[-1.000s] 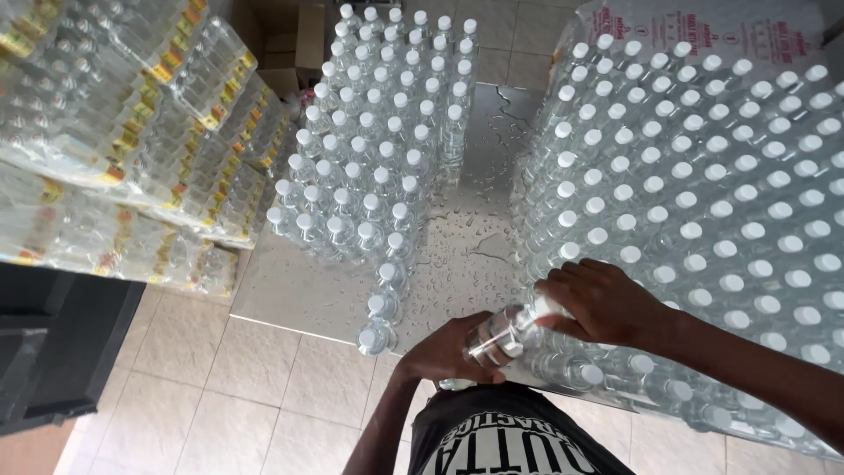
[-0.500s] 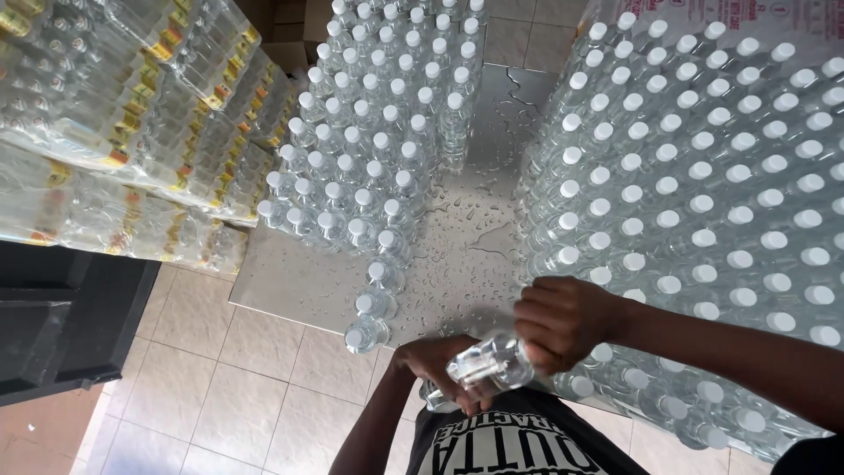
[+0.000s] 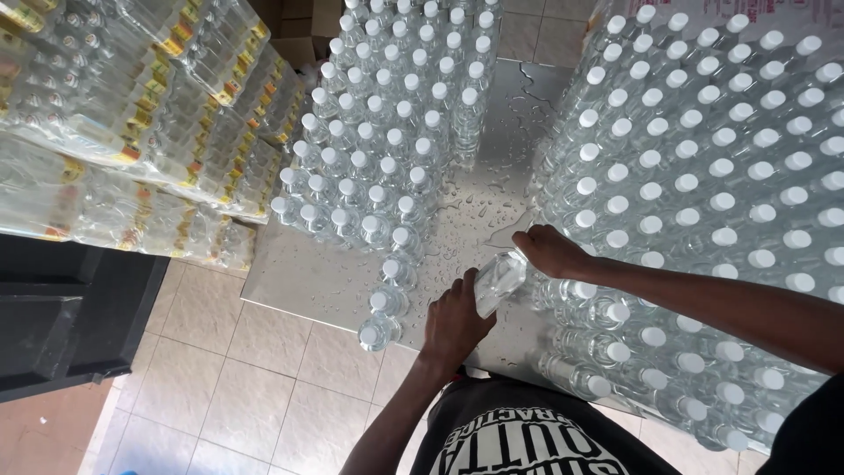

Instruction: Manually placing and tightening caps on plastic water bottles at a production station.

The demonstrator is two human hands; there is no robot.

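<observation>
A clear plastic bottle (image 3: 498,280) is tilted on its side over a wet steel table (image 3: 308,274). My left hand (image 3: 457,318) grips its lower end and my right hand (image 3: 547,250) holds its upper end. Several upright clear bottles with white caps (image 3: 387,149) stand in a block to the left of my hands. A larger block of the same capped bottles (image 3: 703,193) fills the table to the right, touching my right forearm.
Shrink-wrapped packs of bottles (image 3: 114,132) are stacked at the left. A dark cabinet (image 3: 61,308) stands below them. Beige tiled floor (image 3: 255,405) lies under the table's near edge. Water drops spread over the bare steel between the two bottle blocks.
Both hands have moved up and away from my body with the bottle, from the table's near edge to over the wet steel between the two bottle blocks.
</observation>
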